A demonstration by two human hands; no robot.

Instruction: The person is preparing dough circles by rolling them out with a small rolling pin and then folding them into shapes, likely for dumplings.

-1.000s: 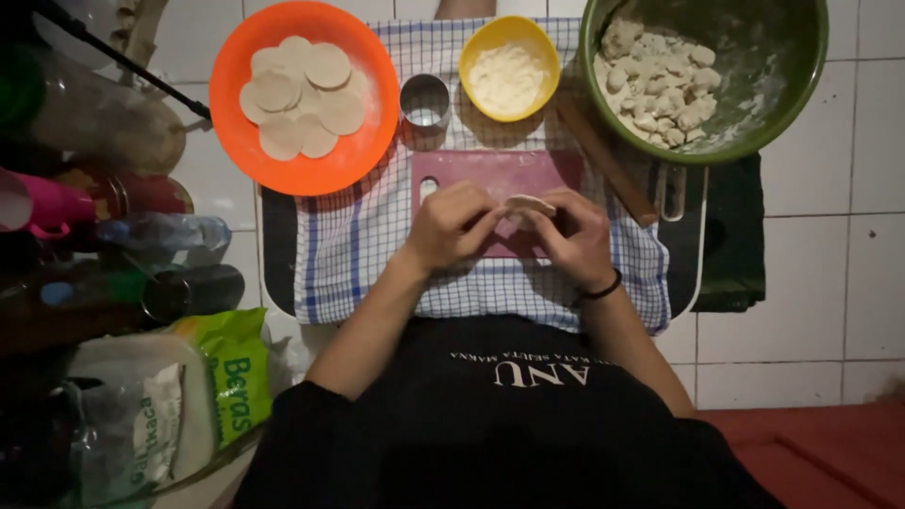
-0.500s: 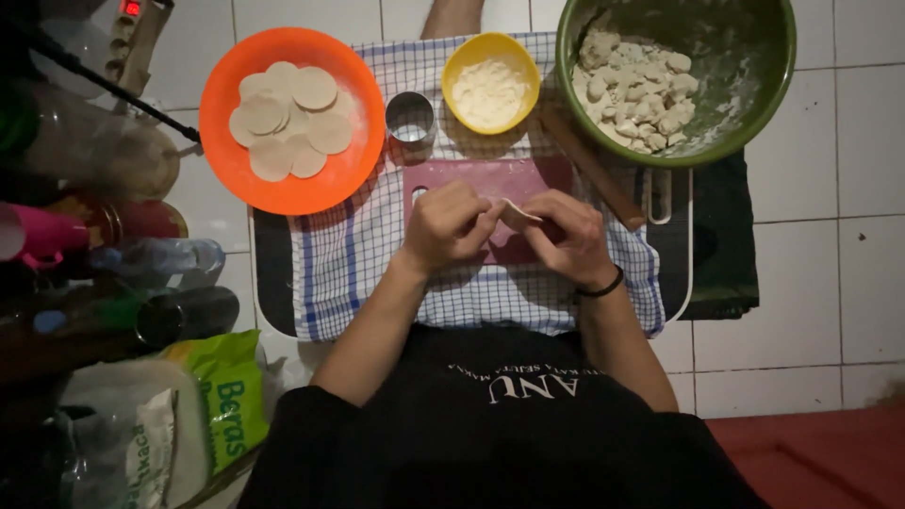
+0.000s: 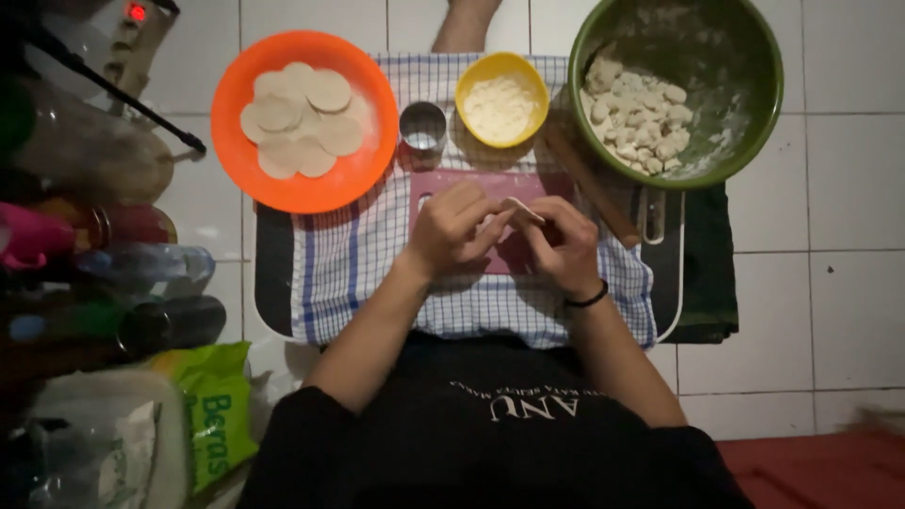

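My left hand and my right hand meet over a pink board on a blue checked cloth. Both pinch a small pale dough piece between the fingertips. An orange plate with several round flat dough wrappers sits to the far left. A yellow bowl of white filling stands just beyond the board. A green bowl at the far right holds several folded dumplings. A black band circles my right wrist.
A small metal ring cutter stands between plate and yellow bowl. A wooden rolling pin lies beside the green bowl. Bottles, jars and a green bag crowd the left side. A dark tray lies under the cloth on white tiles.
My hands have stayed together on the dough piece, with the fingers shifting slightly along its edge. The view has tilted a little, so everything sits lower in the frame.
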